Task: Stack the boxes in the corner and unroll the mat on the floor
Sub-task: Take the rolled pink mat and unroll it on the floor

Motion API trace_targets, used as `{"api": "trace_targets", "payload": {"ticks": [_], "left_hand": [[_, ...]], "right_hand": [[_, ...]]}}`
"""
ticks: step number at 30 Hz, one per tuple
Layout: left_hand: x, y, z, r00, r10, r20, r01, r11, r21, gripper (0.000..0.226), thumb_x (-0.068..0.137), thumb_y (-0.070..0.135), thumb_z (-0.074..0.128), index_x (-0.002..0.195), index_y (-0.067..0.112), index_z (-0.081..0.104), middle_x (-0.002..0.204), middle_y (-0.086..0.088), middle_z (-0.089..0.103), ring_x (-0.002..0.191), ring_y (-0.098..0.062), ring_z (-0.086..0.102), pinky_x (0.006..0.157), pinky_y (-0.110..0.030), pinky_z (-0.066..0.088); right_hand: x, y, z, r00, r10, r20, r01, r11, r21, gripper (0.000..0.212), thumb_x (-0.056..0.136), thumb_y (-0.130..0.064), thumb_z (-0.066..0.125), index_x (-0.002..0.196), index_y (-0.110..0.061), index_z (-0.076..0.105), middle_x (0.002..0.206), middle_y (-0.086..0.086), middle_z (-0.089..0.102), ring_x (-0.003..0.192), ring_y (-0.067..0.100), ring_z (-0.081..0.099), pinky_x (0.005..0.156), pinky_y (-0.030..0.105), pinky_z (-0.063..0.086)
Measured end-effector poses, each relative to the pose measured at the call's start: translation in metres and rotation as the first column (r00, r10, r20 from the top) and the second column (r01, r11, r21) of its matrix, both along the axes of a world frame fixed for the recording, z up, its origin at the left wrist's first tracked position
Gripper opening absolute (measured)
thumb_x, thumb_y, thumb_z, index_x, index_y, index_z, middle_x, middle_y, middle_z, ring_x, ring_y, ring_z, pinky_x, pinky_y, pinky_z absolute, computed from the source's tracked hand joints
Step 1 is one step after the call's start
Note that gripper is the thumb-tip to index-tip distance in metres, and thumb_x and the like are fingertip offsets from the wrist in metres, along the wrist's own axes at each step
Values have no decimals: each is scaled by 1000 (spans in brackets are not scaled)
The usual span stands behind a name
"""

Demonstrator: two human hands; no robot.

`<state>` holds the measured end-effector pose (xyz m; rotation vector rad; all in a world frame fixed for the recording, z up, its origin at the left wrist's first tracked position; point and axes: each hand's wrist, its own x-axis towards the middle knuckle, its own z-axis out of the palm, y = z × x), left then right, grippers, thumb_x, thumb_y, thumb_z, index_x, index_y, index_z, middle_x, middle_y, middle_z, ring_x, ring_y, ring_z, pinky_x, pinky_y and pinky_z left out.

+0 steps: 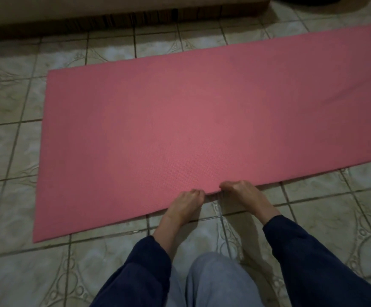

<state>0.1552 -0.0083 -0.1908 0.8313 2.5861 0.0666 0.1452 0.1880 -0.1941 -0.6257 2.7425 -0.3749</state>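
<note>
Head view: a pink mat (202,120) with a fine dimpled texture lies flat, unrolled across the tiled floor (9,134). The left hand (185,203) and right hand (244,194) grip its near edge, fingers curled.

Left grip (185,203), right grip (244,193) curled.

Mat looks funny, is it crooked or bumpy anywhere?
Yes. The pink mat lies slanted across the floor tiles, not lined up with them. Its near edge lifts slightly where the left hand and right hand pinch it.
</note>
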Motion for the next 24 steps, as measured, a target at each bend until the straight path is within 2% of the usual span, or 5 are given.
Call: {"api": "trace_targets", "payload": {"ticks": [3,12,17,20,24], "left_hand": [[3,-9,5,999,47,-22,-46,998,43,32,92,-4,37,122,4,46,125,-14,57,111,-29,58,86,-37,45],[33,-87,10,988,157,-12,-155,981,115,41,94,0,39,134,7,43,135,-12,54,117,-30,57,94,-36,43],[49,-131,-5,953,294,-65,-263,918,297,28,60,-2,77,84,10,72,73,-5,74,57,-19,69,49,-25,55],[57,-128,-22,898,439,15,-412,829,377,11,68,-3,71,71,8,70,65,-4,71,53,-17,65,46,-30,54],[68,-118,-32,805,592,29,-526,690,497,14,73,4,76,85,9,75,84,-2,73,75,-14,66,70,-17,49]], "right_hand": [[3,-5,5,999,-48,-1,48,999,-19,38,75,13,58,107,-4,68,100,15,73,85,27,71,74,44,57],[34,-81,1,995,-95,36,96,994,-50,39,80,9,54,113,-9,63,107,12,71,96,26,68,82,40,54],[47,-122,-4,989,-120,84,127,989,-81,21,86,-5,52,104,-10,62,94,3,66,86,19,64,72,29,51],[52,-126,-20,988,-155,17,156,966,-206,9,86,-9,61,90,-11,69,86,3,69,77,14,61,64,20,45],[58,-117,-29,974,-192,117,218,930,-295,29,89,-12,58,117,-10,65,124,5,63,116,20,57,100,30,46]]}}
